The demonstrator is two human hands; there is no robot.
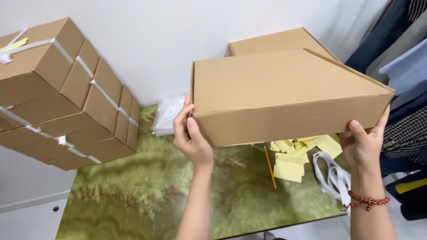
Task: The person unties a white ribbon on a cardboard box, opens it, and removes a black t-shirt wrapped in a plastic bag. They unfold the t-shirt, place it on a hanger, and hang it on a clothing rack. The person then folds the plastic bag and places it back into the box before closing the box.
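Left hand [192,138]: curled round the box's near left corner, thumb on the front face, fingers behind.
Right hand [364,144]: clamped on the right corner, thumb up the front, red bracelet at the wrist.
Box [284,95]: closed, held up off the green table [133,195], tilted.
Below it: yellow slips [291,166], pencil [269,166], white straps [331,175].
Far left: strapped boxes [62,95], stacked.
Far back: another box [271,42] by the wall.
Risk: corner grips only, so a tilt could let it slip onto the slips.
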